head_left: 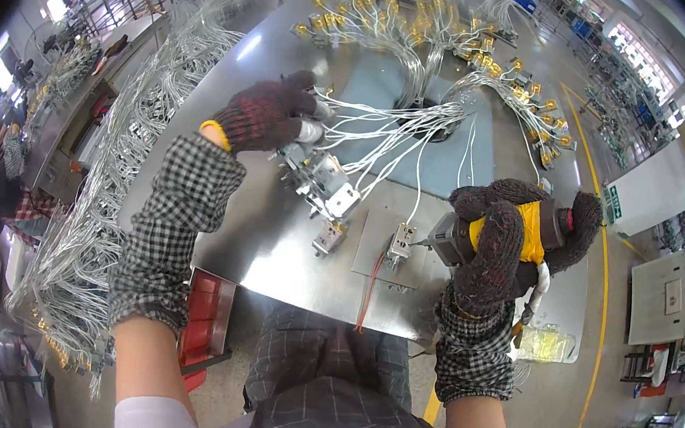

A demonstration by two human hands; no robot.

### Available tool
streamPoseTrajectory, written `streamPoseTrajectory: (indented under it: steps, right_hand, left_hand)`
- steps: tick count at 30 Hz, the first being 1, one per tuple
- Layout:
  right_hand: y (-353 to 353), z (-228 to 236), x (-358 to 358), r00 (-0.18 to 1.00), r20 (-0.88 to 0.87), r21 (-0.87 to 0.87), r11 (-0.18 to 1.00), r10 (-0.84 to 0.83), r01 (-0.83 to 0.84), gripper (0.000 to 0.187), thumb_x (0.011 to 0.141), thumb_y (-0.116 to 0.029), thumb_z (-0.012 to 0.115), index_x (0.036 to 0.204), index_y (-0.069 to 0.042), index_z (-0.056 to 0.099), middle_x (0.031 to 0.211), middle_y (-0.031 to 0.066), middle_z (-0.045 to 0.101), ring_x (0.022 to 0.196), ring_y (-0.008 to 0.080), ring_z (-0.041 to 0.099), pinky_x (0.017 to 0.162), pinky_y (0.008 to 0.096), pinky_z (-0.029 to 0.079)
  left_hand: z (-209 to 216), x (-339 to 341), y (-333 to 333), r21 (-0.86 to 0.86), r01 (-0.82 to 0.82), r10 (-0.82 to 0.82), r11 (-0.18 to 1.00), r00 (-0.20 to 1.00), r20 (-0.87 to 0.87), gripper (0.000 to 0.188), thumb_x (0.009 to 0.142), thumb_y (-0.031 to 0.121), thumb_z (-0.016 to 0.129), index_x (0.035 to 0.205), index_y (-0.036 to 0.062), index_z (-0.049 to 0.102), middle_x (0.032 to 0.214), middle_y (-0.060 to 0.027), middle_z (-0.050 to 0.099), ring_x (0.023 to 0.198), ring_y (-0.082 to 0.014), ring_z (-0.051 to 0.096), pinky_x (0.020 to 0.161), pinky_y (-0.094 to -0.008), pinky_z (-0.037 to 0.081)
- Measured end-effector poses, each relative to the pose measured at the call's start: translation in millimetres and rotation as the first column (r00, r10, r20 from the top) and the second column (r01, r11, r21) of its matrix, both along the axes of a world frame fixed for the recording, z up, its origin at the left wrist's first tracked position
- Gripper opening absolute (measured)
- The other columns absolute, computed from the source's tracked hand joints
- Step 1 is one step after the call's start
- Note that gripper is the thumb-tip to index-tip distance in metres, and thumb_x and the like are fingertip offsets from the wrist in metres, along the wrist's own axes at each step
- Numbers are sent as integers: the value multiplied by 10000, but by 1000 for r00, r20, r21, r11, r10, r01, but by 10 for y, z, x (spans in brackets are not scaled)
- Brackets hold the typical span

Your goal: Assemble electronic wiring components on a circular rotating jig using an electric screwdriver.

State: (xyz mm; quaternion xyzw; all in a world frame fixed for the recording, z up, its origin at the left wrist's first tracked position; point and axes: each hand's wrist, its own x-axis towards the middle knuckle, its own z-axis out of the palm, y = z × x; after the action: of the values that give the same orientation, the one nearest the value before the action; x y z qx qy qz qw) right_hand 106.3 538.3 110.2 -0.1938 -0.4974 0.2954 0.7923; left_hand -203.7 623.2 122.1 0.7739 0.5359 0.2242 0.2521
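Here the left hand [267, 115] has a closed grip on white wires [379, 129] above a connector block [321, 181], while the right hand [503, 242] grips a yellow power screwdriver [490, 232], tip at a small terminal [400, 242] on the metal surface [270, 248].

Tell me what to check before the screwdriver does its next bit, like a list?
1. Right hand wrapped firmly round the power screwdriver: ok.
2. Screwdriver tip at the small connector block on its plate: ok, though actual contact cannot tell.
3. Left hand holding the white wires clear of the tip: ok.
4. Row of connector blocks lying on the metal table: ok.
5. Screw seated straight: cannot tell, too small.
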Motion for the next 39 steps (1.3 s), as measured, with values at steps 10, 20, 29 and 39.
streamPoseTrajectory:
  steps: [10, 20, 29, 39]
  right_hand:
    - [-61, 44, -1, 997, 71, -4, 1000, -29, 29, 796, 876, 19, 695, 1500, -194, 249, 976, 162, 644, 742, 229, 673, 659, 414, 613]
    - [-83, -79, 3, 998, 56, 43, 999, -29, 27, 830, 801, 39, 757, 1454, -165, 286, 1057, 177, 626, 840, 246, 685, 727, 397, 616]
    - [-56, 59, -65, 998, 55, 84, 996, -34, 30, 563, 959, -112, 595, 1448, -188, 326, 946, 282, 646, 649, 328, 671, 518, 402, 578]
    - [74, 103, -5, 996, 70, 159, 986, -61, 50, 552, 949, -122, 604, 1440, -134, 350, 1006, 222, 670, 747, 267, 684, 591, 413, 588]
  left_hand:
    - [373, 315, -18, -55, 19, -45, 998, 850, -524, 573, 725, 457, 818, 1131, 84, 662, 1217, -156, 640, 1083, -324, 650, 939, -416, 511]
    - [377, 560, -539, 691, 414, 119, 592, 803, -584, 460, 823, 357, 682, 1182, 79, 607, 1100, -135, 670, 972, -320, 677, 822, -422, 549]
    - [-61, 980, -1067, -210, 193, -30, 958, 801, 598, 577, 778, 28, 814, 1289, 18, 547, 1249, -116, 616, 1013, -175, 647, 871, -335, 555]
    - [-276, 1078, -1203, 332, 108, -183, 937, 962, 203, 536, 800, 8, 750, 1300, -5, 557, 1058, -142, 692, 886, -203, 707, 738, -347, 570]
